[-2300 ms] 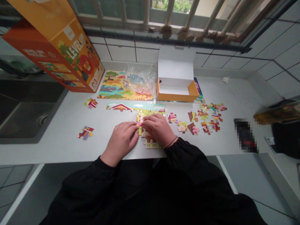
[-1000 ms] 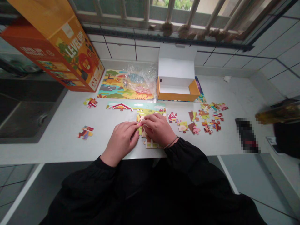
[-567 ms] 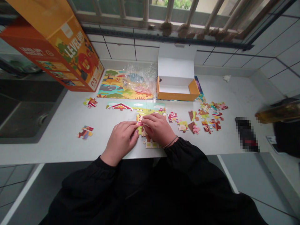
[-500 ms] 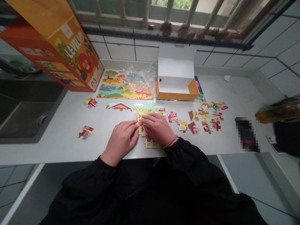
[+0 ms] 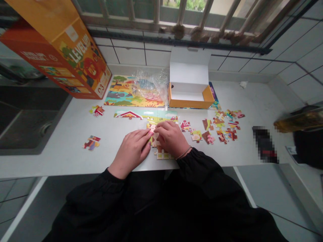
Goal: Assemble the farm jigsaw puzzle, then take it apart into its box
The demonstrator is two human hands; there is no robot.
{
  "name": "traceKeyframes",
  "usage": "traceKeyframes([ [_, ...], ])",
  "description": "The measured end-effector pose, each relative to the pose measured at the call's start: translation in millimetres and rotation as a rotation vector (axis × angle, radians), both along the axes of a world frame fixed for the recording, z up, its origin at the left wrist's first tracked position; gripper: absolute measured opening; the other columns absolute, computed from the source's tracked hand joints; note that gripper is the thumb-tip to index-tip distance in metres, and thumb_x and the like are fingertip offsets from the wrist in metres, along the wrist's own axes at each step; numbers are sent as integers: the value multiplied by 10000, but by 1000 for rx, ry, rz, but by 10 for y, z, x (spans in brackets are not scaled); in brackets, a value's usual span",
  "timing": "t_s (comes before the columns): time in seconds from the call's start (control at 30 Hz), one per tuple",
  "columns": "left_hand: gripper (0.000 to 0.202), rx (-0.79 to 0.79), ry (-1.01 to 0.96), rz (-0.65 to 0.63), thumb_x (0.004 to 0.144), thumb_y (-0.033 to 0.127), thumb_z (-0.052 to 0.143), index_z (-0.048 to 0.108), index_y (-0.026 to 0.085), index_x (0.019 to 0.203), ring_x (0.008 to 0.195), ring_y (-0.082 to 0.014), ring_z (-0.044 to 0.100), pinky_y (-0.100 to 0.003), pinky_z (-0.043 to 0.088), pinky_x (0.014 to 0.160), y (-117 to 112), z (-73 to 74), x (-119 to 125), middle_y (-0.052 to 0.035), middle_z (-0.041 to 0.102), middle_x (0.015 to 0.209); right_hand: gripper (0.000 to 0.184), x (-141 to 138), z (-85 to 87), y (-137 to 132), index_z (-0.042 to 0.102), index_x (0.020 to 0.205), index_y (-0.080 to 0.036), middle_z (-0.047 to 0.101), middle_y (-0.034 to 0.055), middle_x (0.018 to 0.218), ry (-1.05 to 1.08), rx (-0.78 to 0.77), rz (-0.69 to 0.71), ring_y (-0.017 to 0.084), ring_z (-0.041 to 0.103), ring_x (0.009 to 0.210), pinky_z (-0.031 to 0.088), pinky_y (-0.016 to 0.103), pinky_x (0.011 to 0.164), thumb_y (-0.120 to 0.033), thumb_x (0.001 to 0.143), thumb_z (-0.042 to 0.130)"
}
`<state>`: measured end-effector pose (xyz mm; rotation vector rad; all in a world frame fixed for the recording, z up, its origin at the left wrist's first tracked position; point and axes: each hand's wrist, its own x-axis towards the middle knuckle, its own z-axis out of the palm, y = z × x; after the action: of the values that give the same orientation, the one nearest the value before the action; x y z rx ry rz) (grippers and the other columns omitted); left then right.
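Observation:
A partly joined jigsaw puzzle (image 5: 163,116) with a farm picture lies on the counter before me. My left hand (image 5: 133,148) comes in from the left, fingers together, its fingertips on a pink puzzle piece (image 5: 152,128) at the puzzle's left side. From the right, my right hand (image 5: 171,137) curls over the puzzle, its fingertips at the same piece's right side. The palm hides much of the puzzle's middle. Below it shows a fence section (image 5: 164,154). A joined strip with a red barn roof (image 5: 129,115) extends from the top left.
Loose pieces (image 5: 219,123) lie in a group on the right, with a barn-door piece (image 5: 185,125) closer. Two small clusters (image 5: 92,143) (image 5: 97,110) sit left. Behind stand an open yellow box (image 5: 190,102), plastic wrap (image 5: 151,84) and a tall orange box (image 5: 83,64). A sink (image 5: 27,127) is left.
The fingertips of both hands have shifted slightly, and more of the pink piece shows between them. The left thumb has tucked in closer. Everything else stays where it was.

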<state>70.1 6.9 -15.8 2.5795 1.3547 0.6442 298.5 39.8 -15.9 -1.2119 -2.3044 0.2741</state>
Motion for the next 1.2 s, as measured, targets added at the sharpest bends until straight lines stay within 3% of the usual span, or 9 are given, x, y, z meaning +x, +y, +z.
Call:
traceKeyframes([
  [0.13, 418, 10, -19, 2, 1053, 256, 610, 688, 274, 1463, 1342, -333, 668, -563, 544, 1135, -18, 23, -1, -119, 717, 1468, 206, 15, -9, -1, 805, 1065, -241, 761, 71, 1252, -4, -13, -11, 293, 588, 1207, 475, 460, 1063, -106, 973, 679],
  [0.27, 450, 21, -40, -43, 1042, 266, 642, 656, 282, 1491, 1348, -327, 671, -553, 538, 1131, -23, 49, -3, -104, 716, 1483, 196, 11, -7, -3, 798, 1093, -239, 754, 74, 1274, -32, -30, -24, 290, 584, 1208, 473, 453, 1052, -129, 993, 672],
  [0.43, 278, 10, -15, -61, 1069, 289, 620, 727, 267, 1325, 1309, -316, 692, -532, 532, 1109, 7, 46, -5, -86, 748, 1431, 230, 5, -2, -2, 777, 1169, -221, 737, 91, 1324, -11, -23, -50, 290, 586, 1262, 464, 459, 1111, -130, 989, 667],
  [0.6, 315, 1, -36, -52, 1074, 310, 612, 684, 253, 1375, 1299, -316, 696, -529, 532, 1116, 11, 47, -2, -96, 746, 1432, 248, 169, 104, -40, 771, 1169, -228, 743, 100, 1272, 67, 36, -129, 290, 606, 1239, 478, 461, 1118, -134, 1018, 597],
  [0.73, 293, -13, -49, -44, 1072, 310, 602, 705, 263, 1342, 1295, -314, 702, -530, 533, 1114, 6, 51, -7, -92, 751, 1428, 240, 716, 199, -17, 762, 1158, -228, 749, 119, 1219, 84, 121, -321, 316, 635, 1171, 496, 501, 1077, -168, 1031, 568],
  [0.9, 278, -23, -57, -36, 1062, 301, 606, 733, 265, 1307, 1293, -313, 706, -533, 537, 1114, 18, 46, -7, -90, 757, 1421, 252, 1812, 184, 51, 759, 1135, -182, 766, 166, 1163, -142, 70, -629, 342, 656, 1176, 483, 511, 1102, -234, 1015, 543],
  [1.0, 277, -29, -57, -48, 1054, 291, 605, 741, 255, 1293, 1279, -311, 711, -533, 546, 1104, 28, 49, -8, -92, 762, 1407, 278, 2384, 169, 26, 766, 1108, -143, 759, 258, 1183, -190, 42, -737, 397, 663, 1182, 480, 574, 1074, -254, 999, 536],
  [1.1, 272, -24, -52, -50, 1057, 286, 596, 741, 244, 1283, 1277, -310, 711, -533, 551, 1094, 35, 52, -13, -95, 763, 1405, 296, 2740, 166, -13, 778, 1094, -145, 762, 261, 1120, -226, 15, -798, 404, 693, 1093, 504, 598, 1008, -250, 980, 525],
  [1.2, 267, -14, -42, -53, 1065, 284, 589, 732, 236, 1285, 1278, -308, 710, -529, 551, 1088, 37, 51, -18, -97, 760, 1411, 329, 2837, 138, -21, 799, 1114, -143, 754, 266, 1163, -251, 13, -738, 403, 690, 1115, 519, 580, 1011, -225, 952, 524],
])
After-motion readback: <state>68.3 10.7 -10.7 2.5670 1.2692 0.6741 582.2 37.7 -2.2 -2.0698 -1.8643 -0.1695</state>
